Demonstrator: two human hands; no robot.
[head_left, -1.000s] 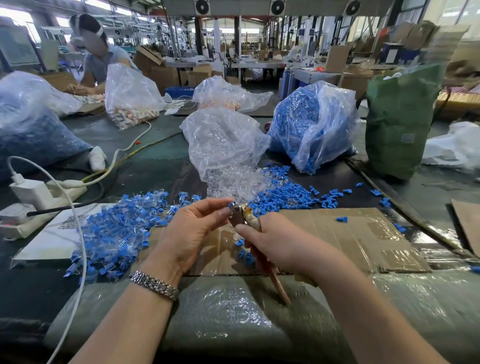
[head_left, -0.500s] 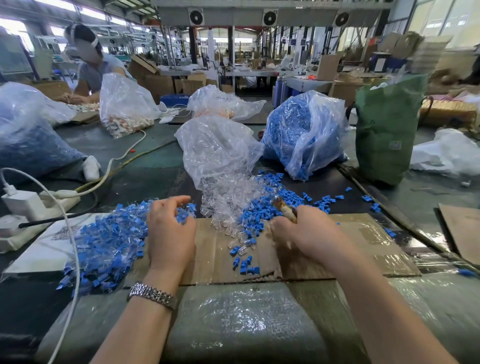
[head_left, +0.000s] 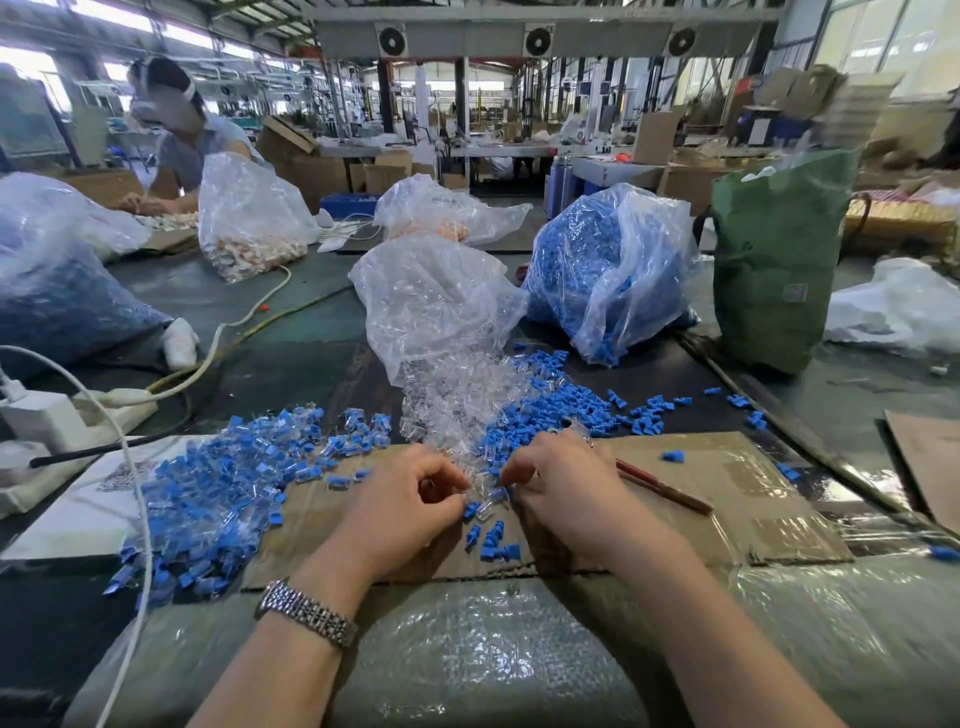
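Observation:
My left hand (head_left: 410, 512) and my right hand (head_left: 563, 491) meet fingertip to fingertip over the cardboard sheet (head_left: 737, 499). Both have curled fingers at the near tip of a spill of clear plastic pieces (head_left: 457, 395). My left thumb and forefinger pinch a clear piece. My right fingertips pinch a small piece where clear and blue pieces mix; which kind is hidden. Loose blue plastic pieces (head_left: 550, 410) lie just beyond my right hand, and a few more blue pieces (head_left: 493, 543) lie between my wrists. A thin red-brown tool (head_left: 667, 489) lies flat on the cardboard, right of my right hand.
A heap of blue-and-clear pieces (head_left: 208, 493) covers the left. Behind stand a clear bag (head_left: 431, 301), a bag of blue pieces (head_left: 608, 270) and a green bag (head_left: 774, 249). A power strip with white cables (head_left: 47, 421) sits far left. Another person (head_left: 182, 135) works at the back left.
My right hand has let go of the red-brown tool, which now lies on the cardboard. My left hand has moved right from the assembled heap. Both hands now pick at the clear and blue pieces.

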